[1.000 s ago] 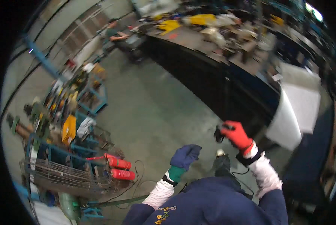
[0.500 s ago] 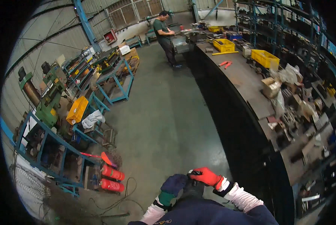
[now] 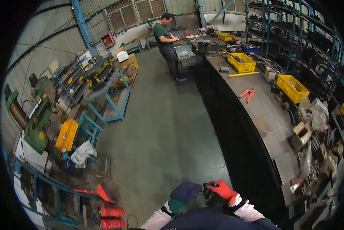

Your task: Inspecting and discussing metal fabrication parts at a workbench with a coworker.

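My right hand (image 3: 222, 190), in a red glove with a dark band at the wrist, is closed on a small black object (image 3: 207, 190) whose kind I cannot make out. Just left of it is my left hand (image 3: 184, 193), in a navy glove with a green cuff. Its fingers are curled together and point toward the black object, with a narrow gap between. Whatever the left fingers may hold is hidden. Both hands are low in front of my body, above the grey floor.
A long workbench (image 3: 262, 119) runs along the right, bearing red-handled pliers (image 3: 247, 94), yellow crates (image 3: 292, 88) and loose parts. Ahead stands a person (image 3: 165, 42) in a green shirt. On the left are blue frames (image 3: 120, 109), a green machine (image 3: 39, 128) and red fire extinguishers (image 3: 112, 212).
The view has shifted forward along the aisle, so the bench and the person look nearer. My hands, close together before, are now slightly apart, with the black object still in the right.
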The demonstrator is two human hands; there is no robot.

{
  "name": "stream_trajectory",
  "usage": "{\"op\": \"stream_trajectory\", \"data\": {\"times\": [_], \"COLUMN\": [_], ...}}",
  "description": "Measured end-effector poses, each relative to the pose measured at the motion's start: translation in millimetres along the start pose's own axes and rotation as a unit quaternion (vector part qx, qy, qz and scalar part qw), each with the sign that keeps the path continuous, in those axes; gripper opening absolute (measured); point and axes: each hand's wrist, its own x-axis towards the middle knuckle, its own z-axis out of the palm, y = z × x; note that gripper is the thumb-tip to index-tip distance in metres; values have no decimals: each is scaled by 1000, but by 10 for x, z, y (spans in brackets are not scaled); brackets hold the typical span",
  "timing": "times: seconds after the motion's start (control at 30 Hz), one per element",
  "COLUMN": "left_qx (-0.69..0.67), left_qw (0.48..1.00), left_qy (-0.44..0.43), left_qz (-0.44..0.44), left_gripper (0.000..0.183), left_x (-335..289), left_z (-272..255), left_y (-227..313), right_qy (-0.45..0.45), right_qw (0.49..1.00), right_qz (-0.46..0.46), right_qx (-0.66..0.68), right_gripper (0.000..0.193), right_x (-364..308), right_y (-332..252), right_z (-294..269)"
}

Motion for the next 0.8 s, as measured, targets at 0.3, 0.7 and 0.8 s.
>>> {"op": "stream_trajectory", "data": {"times": [0.3, 0.7, 0.8], "left_qx": [57, 219, 211], "left_qw": [994, 970, 972], "left_qy": [58, 101, 102], "left_qz": [-69, -6, -34], "left_gripper": [25, 27, 25], "left_x": [2309, 5133, 5898], "left_z": [-1021, -2681, -3222], "left_y": [-166, -498, -560], "right_qy": [-59, -30, -38], "right_qw": [998, 998, 997], "right_qz": [-25, -45, 25], "right_qx": [8, 25, 57], "right_gripper": [27, 27, 27], "right_x": [2614, 5647, 6435], "right_y": [-581, -1418, -1841], "right_z": [-1081, -2028, -2248]}}
